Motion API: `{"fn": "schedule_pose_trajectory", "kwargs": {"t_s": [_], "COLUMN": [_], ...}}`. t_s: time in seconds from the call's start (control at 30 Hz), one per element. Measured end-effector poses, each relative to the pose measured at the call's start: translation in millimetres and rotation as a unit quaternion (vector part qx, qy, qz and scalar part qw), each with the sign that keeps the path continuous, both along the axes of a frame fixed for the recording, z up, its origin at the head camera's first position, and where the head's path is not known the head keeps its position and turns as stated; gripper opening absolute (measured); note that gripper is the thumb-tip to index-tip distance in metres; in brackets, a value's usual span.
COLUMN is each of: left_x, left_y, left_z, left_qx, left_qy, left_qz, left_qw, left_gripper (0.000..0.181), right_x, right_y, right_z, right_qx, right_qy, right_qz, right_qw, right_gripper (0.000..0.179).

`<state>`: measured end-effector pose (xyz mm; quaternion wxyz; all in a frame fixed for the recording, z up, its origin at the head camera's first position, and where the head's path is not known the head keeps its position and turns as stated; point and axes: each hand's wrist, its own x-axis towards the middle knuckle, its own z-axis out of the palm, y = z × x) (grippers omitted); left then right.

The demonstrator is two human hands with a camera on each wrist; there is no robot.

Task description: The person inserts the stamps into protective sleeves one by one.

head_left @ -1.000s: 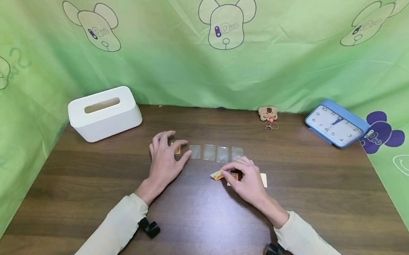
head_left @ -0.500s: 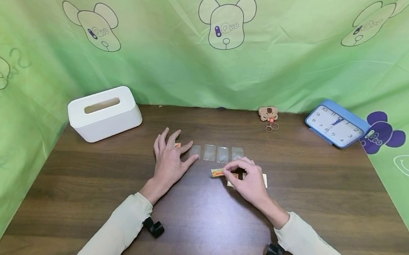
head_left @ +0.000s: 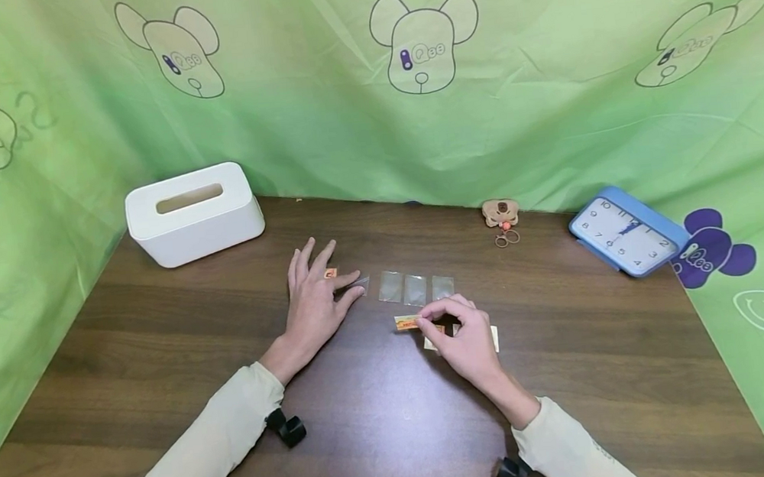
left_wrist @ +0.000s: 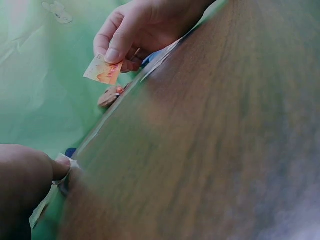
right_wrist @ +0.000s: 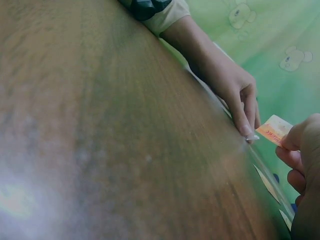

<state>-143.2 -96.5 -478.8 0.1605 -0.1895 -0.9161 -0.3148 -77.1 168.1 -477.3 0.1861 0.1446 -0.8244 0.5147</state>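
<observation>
In the head view my left hand pinches a small clear plastic bag between thumb and index finger, its other fingers spread. An orange card shows behind those fingers, partly covered. My right hand holds a small yellow-and-orange printed card by one end, just above the table. The left wrist view shows this card pinched between thumb and fingers, with printed marks on it. Three more clear bags lie in a row between the hands. Pale and orange cards lie partly hidden beneath my right hand.
A white tissue box stands at the back left of the brown table. Towards the back right are a bear-shaped keychain and a blue clock. Green printed cloth hangs around the table's back and sides.
My left hand has moved slightly right and pinched the leftmost clear bag, lifting it from flat. The card in my right hand has turned level; that hand has barely moved.
</observation>
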Motion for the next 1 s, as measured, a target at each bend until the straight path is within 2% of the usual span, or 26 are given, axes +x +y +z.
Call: {"fn": "schedule_pose_trajectory", "kwargs": {"t_s": [0.2, 0.3, 0.43, 0.57, 0.77, 0.87, 1.0], "left_x": [1.7, 4.4, 10.7, 19.1, 30.8, 35.2, 38.1], "left_y": [2.0, 4.4, 8.8, 11.9, 12.4, 11.8, 12.1], "left_z": [2.8, 4.8, 7.5, 8.0, 7.4, 8.0, 7.8], "left_qx": [0.053, 0.094, 0.16, 0.207, 0.244, 0.25, 0.248], "left_qy": [-0.006, -0.017, -0.034, -0.04, -0.068, -0.094, -0.113], "left_qz": [-0.014, -0.018, -0.034, -0.06, -0.077, -0.074, -0.076], "left_qw": [0.9985, 0.9953, 0.9859, 0.9758, 0.9644, 0.9609, 0.9593], "left_gripper": [0.022, 0.022, 0.022, 0.024, 0.027, 0.029, 0.039], "right_x": [-0.6, -0.5, 0.1, 0.7, 1.4, 1.7, 2.8], "right_y": [0.0, -0.2, -0.5, -0.7, -0.8, -1.0, -0.6], "right_z": [0.0, 0.0, 0.5, 1.3, 1.7, 2.1, 2.1], "right_qx": [-0.007, -0.011, -0.016, -0.026, -0.045, -0.053, -0.065], "right_qy": [0.002, 0.007, 0.011, 0.008, 0.002, 0.003, 0.001], "right_qz": [0.003, 0.003, -0.002, -0.011, -0.014, -0.01, -0.008], "right_qw": [1.0, 0.9999, 0.9998, 0.9996, 0.9989, 0.9986, 0.9978], "right_gripper": [0.018, 0.018, 0.02, 0.018, 0.016, 0.017, 0.017]}}
